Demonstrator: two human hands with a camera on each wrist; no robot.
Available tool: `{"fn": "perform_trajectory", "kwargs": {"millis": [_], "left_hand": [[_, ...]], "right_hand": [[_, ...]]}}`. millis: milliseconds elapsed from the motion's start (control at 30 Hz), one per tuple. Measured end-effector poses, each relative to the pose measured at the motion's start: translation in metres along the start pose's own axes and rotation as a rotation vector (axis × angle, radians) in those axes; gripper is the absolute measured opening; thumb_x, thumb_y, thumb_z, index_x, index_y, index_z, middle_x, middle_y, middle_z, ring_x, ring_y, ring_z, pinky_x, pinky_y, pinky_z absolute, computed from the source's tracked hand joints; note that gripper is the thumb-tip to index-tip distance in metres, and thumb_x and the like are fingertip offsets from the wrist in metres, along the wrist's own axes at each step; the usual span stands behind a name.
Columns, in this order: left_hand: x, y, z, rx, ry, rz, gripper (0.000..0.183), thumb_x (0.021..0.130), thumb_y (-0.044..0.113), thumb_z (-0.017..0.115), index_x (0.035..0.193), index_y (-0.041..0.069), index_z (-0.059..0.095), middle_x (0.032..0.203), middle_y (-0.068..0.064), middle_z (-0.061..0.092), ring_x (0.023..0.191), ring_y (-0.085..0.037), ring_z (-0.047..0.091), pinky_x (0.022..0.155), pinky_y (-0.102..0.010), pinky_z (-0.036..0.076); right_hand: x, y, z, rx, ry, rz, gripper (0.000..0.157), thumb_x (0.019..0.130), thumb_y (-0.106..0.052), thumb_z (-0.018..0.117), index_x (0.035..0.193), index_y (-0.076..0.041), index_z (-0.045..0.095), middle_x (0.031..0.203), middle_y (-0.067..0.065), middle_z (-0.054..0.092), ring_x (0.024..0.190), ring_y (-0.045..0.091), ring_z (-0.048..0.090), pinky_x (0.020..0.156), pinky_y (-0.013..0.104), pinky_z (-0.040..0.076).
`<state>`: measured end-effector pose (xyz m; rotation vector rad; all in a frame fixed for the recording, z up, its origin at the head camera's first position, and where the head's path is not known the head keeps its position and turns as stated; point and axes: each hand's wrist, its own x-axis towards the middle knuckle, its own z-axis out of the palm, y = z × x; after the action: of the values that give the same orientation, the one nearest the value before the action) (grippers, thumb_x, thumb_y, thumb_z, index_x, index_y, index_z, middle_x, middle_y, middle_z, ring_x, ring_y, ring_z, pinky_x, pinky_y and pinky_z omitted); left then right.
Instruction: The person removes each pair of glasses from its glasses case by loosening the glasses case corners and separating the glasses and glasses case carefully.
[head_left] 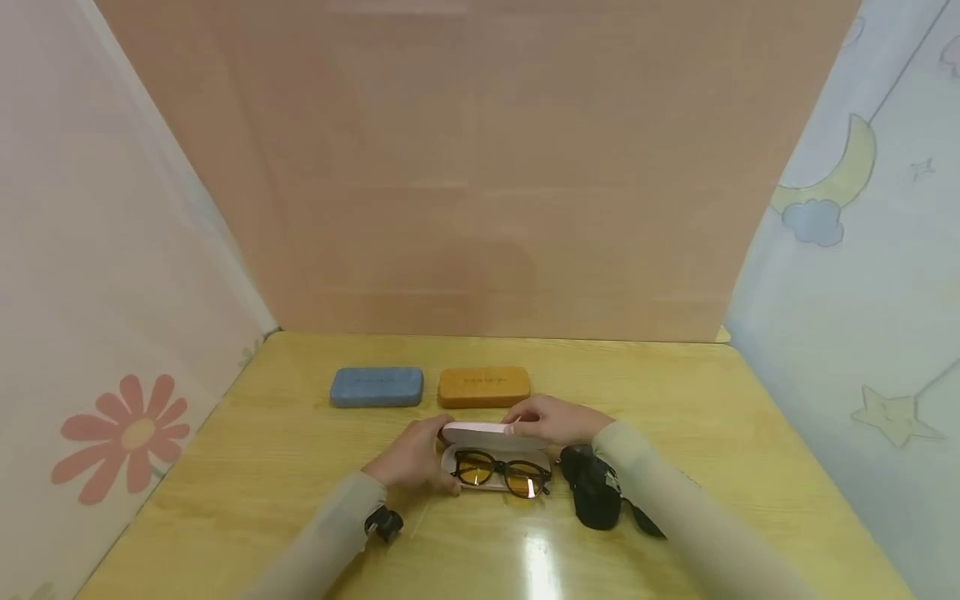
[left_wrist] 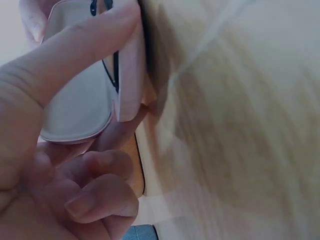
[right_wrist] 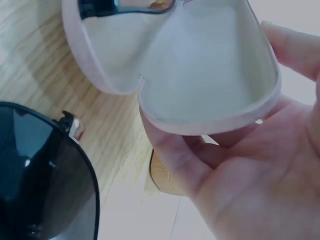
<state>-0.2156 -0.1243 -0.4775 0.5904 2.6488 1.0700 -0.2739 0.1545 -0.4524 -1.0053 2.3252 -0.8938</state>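
Observation:
A pale pink glasses case (head_left: 452, 460) lies on the table with its lid (head_left: 480, 438) raised. Inside rest glasses (head_left: 502, 473) with dark frames and yellow-orange lenses. My left hand (head_left: 412, 460) grips the case at its left end; in the left wrist view the thumb (left_wrist: 75, 55) lies across the front wall and the other fingers curl behind. My right hand (head_left: 558, 419) holds the lid from above and behind, thumb at its edge. The right wrist view shows the pale lining (right_wrist: 210, 65) and one end of the hinge fold.
Black sunglasses (head_left: 596, 496) lie on the table right of the case, partly hidden under the right forearm. Behind the case are a blue case (head_left: 377, 387) and an orange case (head_left: 483, 387), both closed. A tan panel (head_left: 480, 183) stands at the table's back edge.

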Motion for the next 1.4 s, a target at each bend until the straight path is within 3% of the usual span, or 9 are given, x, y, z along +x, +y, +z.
{"fn": "perform_trajectory", "kwargs": {"millis": [367,467,600,667,833,1000,1133,1267,1400], "left_hand": [[0.004,0.001,-0.005,-0.023,-0.060,-0.032,0.083,0.062,0.027,0.097,0.131,0.009,0.055,0.116,-0.001,0.065,0.106,-0.020,0.060,0.093,-0.047,0.048],[0.003,0.001,-0.005,-0.044,-0.073,-0.049,0.085,0.064,0.028,0.096,0.135,0.011,0.053,0.120,-0.001,0.063,0.111,-0.021,0.058,0.098,-0.048,0.046],[0.004,0.003,-0.006,-0.082,-0.077,-0.054,0.086,0.065,0.027,0.096,0.138,0.012,0.051,0.123,-0.001,0.063,0.114,-0.021,0.057,0.101,-0.049,0.044],[0.004,0.003,-0.007,-0.092,-0.073,-0.049,0.086,0.065,0.027,0.096,0.137,0.012,0.051,0.124,-0.001,0.063,0.115,-0.022,0.058,0.101,-0.049,0.044],[0.001,0.002,-0.006,-0.095,-0.074,-0.046,0.084,0.065,0.028,0.096,0.136,0.015,0.052,0.122,0.001,0.063,0.113,-0.020,0.058,0.099,-0.048,0.046],[-0.002,-0.001,-0.003,-0.090,-0.091,-0.027,0.083,0.066,0.026,0.096,0.136,0.015,0.051,0.125,0.001,0.062,0.114,-0.020,0.058,0.099,-0.046,0.047],[-0.001,-0.002,-0.001,-0.077,-0.103,-0.022,0.085,0.067,0.027,0.095,0.138,0.016,0.050,0.126,0.002,0.062,0.115,-0.019,0.058,0.100,-0.045,0.046],[0.000,0.001,-0.002,-0.066,-0.092,-0.009,0.084,0.067,0.026,0.095,0.137,0.014,0.050,0.127,0.001,0.062,0.117,-0.020,0.057,0.102,-0.046,0.045],[0.001,0.002,-0.003,-0.065,-0.084,0.001,0.083,0.067,0.025,0.095,0.136,0.012,0.051,0.127,-0.002,0.062,0.118,-0.023,0.057,0.103,-0.048,0.044]], "right_hand": [[0.000,0.001,-0.003,0.024,0.018,0.051,0.038,0.104,-0.040,0.053,0.127,-0.014,0.068,0.121,-0.001,0.068,0.110,0.017,0.063,0.095,0.045,0.050],[-0.002,-0.005,-0.002,-0.040,0.134,0.054,0.036,0.101,-0.040,0.060,0.121,-0.013,0.070,0.115,0.000,0.069,0.099,0.017,0.065,0.087,0.042,0.053],[-0.007,-0.022,0.000,-0.200,0.376,0.052,0.027,0.091,-0.038,0.073,0.101,-0.013,0.073,0.096,-0.001,0.068,0.083,0.016,0.062,0.075,0.036,0.051],[-0.011,-0.033,0.003,-0.263,0.427,0.044,0.019,0.088,-0.034,0.076,0.092,-0.015,0.073,0.084,-0.004,0.065,0.072,0.014,0.058,0.066,0.033,0.049],[-0.015,-0.053,0.022,-0.419,0.306,0.020,0.012,0.087,-0.028,0.076,0.090,-0.016,0.077,0.064,-0.013,0.058,0.055,0.004,0.049,0.053,0.028,0.046],[-0.010,-0.056,0.043,-0.497,0.229,0.055,0.020,0.081,-0.030,0.080,0.093,-0.014,0.079,0.075,-0.006,0.069,0.062,0.006,0.056,0.060,0.032,0.051],[-0.008,-0.053,0.051,-0.491,0.236,0.073,0.012,0.078,-0.027,0.082,0.078,-0.017,0.076,0.075,-0.006,0.067,0.065,0.010,0.055,0.056,0.031,0.046],[-0.006,-0.050,0.053,-0.511,0.275,0.046,0.022,0.078,-0.022,0.081,0.063,-0.020,0.065,0.060,-0.011,0.053,0.057,0.008,0.044,0.048,0.027,0.036],[-0.004,-0.049,0.054,-0.533,0.318,0.030,0.019,0.079,-0.018,0.080,0.064,-0.021,0.068,0.061,-0.011,0.056,0.056,0.006,0.043,0.049,0.026,0.035]]}}
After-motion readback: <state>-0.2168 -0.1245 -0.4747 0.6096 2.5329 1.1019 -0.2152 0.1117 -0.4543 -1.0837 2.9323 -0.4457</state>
